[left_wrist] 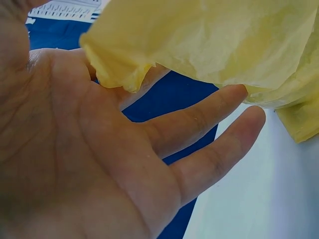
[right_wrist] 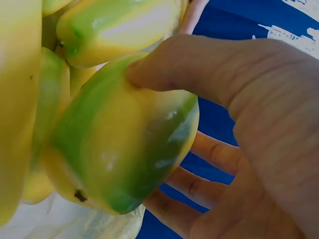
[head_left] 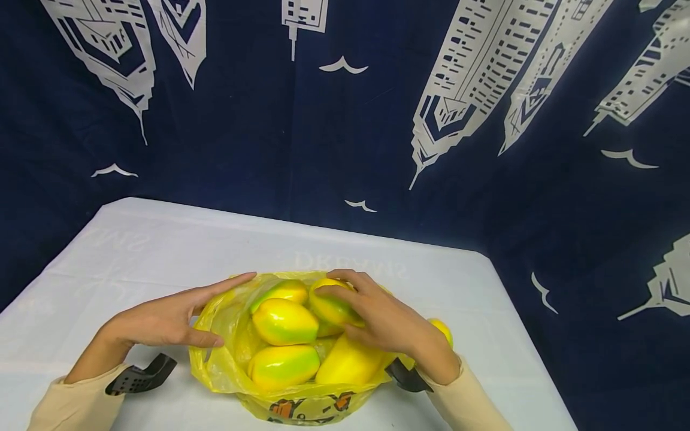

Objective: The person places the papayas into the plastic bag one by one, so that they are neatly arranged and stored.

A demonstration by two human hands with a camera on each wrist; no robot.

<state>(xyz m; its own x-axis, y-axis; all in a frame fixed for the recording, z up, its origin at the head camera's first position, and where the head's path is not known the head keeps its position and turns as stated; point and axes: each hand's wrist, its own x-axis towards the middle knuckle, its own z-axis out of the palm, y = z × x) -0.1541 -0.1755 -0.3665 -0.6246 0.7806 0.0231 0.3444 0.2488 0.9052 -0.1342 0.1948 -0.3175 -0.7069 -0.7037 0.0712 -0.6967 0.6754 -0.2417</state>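
Note:
A yellow plastic bag stands wide-mouthed on the table, with several yellow-green mangoes inside. My right hand holds one mango at the bag's far right, thumb on its near side and fingers round the other. In the left wrist view, my left hand has its fingers spread and nearly straight. The rim of the bag lies between that thumb and the fingers. A larger, plain yellow fruit lies at the bag's right front, partly under my right hand.
A white cloth covers the table. Another yellow rounded thing shows beyond my right wrist, mostly hidden. Behind the table hangs a dark blue cloth with white buildings and birds. Black straps sit at both wrists.

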